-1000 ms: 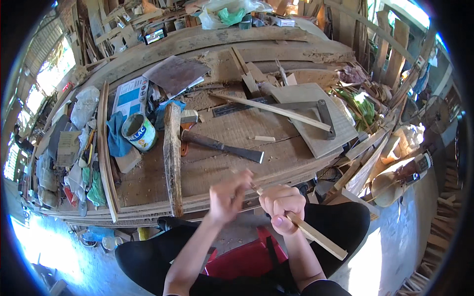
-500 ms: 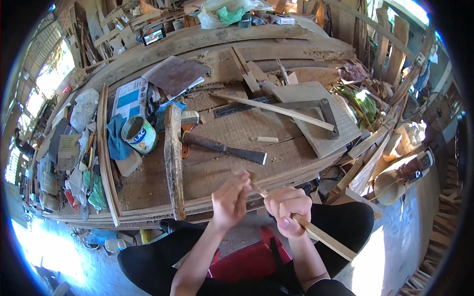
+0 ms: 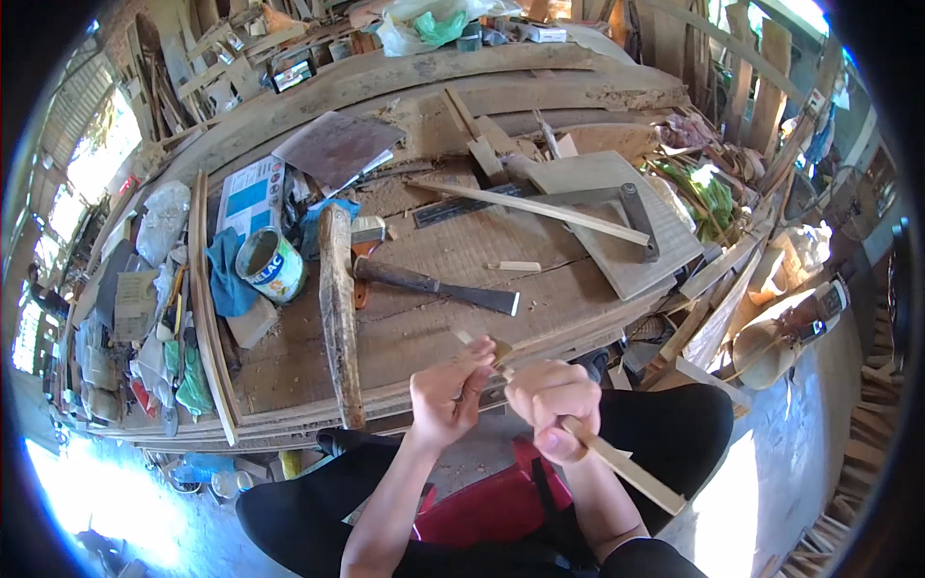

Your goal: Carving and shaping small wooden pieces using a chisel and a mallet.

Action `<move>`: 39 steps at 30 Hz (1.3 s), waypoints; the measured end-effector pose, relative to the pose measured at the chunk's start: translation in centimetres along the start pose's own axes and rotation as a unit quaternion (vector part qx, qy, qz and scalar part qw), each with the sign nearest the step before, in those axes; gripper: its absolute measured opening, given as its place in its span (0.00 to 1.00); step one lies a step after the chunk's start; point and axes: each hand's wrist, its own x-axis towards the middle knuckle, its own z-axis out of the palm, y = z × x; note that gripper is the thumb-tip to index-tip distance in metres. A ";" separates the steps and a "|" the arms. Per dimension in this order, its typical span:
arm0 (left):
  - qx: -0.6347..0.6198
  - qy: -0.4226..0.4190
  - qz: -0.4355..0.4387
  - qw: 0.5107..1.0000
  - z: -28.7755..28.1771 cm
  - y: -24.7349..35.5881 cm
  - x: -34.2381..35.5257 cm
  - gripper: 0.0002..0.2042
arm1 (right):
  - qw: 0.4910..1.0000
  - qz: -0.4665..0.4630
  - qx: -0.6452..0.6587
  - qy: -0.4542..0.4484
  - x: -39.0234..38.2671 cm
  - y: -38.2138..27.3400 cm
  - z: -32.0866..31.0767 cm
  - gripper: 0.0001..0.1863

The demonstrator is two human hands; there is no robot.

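Note:
My right hand (image 3: 552, 403) is closed round a slim pale wooden strip (image 3: 631, 472), whose near end slants down to the right past my fist. Close to its far end, my left hand (image 3: 446, 395) pinches a small brown piece that looks like sandpaper (image 3: 501, 349) against the strip. The far tip shows just beyond the left fingers. Both hands are in front of the bench's near edge, above my lap. On the bench beyond them lies a chisel (image 3: 482, 295) with a dark handle. A rough wooden club (image 3: 339, 318) rests left of it, overhanging the edge.
On the plank bench (image 3: 424, 342) stand an open paint tin (image 3: 271, 265) and a brush (image 3: 368, 229). A metal square (image 3: 631, 217) and another pale strip (image 3: 549, 214) lie across a flat board (image 3: 665, 255). Offcuts and bags crowd both sides. A red stool (image 3: 487, 506) is below me.
My right hand and the strip have shifted slightly left. The left hand has slid a little back along the strip, and the strip's far tip now shows beyond its fingers.

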 end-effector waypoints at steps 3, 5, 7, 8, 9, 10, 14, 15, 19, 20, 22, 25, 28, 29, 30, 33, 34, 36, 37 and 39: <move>-0.016 0.007 -0.157 0.987 0.2 -0.9 0.0 0.05 | 0.999 0.023 0.018 0.026 -0.2 -0.5 0.1 0.29; -0.030 0.007 -0.124 0.992 0.8 0.3 0.4 0.05 | 0.999 0.023 -0.002 0.032 -0.5 -0.4 -0.3 0.30; -0.129 0.031 -0.099 0.986 1.2 0.7 0.2 0.05 | 0.999 0.017 -0.004 0.032 -0.6 -0.4 -0.3 0.30; -0.132 0.030 -0.100 0.986 0.9 0.3 0.3 0.05 | 0.999 0.027 0.001 0.041 -0.5 -0.5 -0.1 0.31; -0.063 -0.018 -0.221 0.973 0.0 -0.4 0.7 0.05 | 0.998 0.037 0.006 0.050 -0.4 -0.7 0.0 0.31; 0.011 -0.062 -0.334 0.940 -0.4 -1.0 1.5 0.05 | 0.998 0.035 0.008 0.048 -0.4 -0.5 0.1 0.31; -0.107 0.022 -0.042 0.993 0.7 -0.2 0.5 0.09 | 1.000 0.003 0.000 -0.005 -0.5 0.0 0.4 0.29; -0.178 0.022 -0.087 0.980 0.6 -0.8 0.1 0.10 | 1.000 -0.003 -0.002 -0.020 -0.1 0.1 0.3 0.28; -0.024 -0.078 -0.283 0.956 -0.4 -0.5 1.4 0.07 | 1.000 0.002 -0.005 -0.023 -0.5 0.0 -0.4 0.27; -0.022 -0.079 -0.279 0.957 -0.5 -0.1 1.0 0.07 | 1.000 -0.003 -0.005 -0.023 -0.4 0.1 -0.5 0.27; -0.163 -0.044 -0.125 0.978 -0.4 0.4 0.1 0.07 | 0.999 -0.018 0.004 -0.039 -0.7 0.3 -0.3 0.26; -0.135 -0.058 -0.164 0.975 -0.6 -1.3 1.3 0.07 | 0.999 -0.021 -0.017 -0.044 -0.3 0.2 0.2 0.26; -0.098 -0.117 -0.158 0.976 -0.9 -0.2 1.6 0.07 | 0.999 -0.013 -0.013 -0.043 -0.4 0.1 -0.1 0.26; -0.179 -0.107 -0.148 0.967 -0.8 0.1 1.5 0.07 | 0.999 -0.022 -0.008 -0.036 -0.4 0.2 -0.1 0.27; -0.259 -0.098 -0.138 0.951 -0.7 0.4 1.5 0.07 | 0.999 -0.030 -0.003 -0.029 -0.4 0.1 -0.2 0.27; -0.127 -0.097 -0.211 0.964 -0.6 -1.4 1.1 0.08 | 1.000 0.013 0.002 0.005 -0.3 -0.4 -0.3 0.28; -0.078 -0.108 -0.227 0.965 -0.1 -1.7 1.6 0.09 | 1.000 0.012 -0.003 0.005 -0.4 -0.4 -0.7 0.28; -0.133 -0.095 -0.179 0.970 0.5 -0.4 0.7 0.07 | 1.000 0.014 -0.001 0.020 -0.8 -0.6 -1.6 0.28; -0.143 -0.080 -0.106 0.981 0.2 -0.1 0.3 0.07 | 0.999 0.018 -0.003 0.044 -0.8 -0.9 -1.2 0.32; -0.155 -0.007 -0.078 0.985 0.7 -1.4 -1.3 0.06 | 0.999 0.010 0.021 0.043 -0.5 -0.1 -0.4 0.34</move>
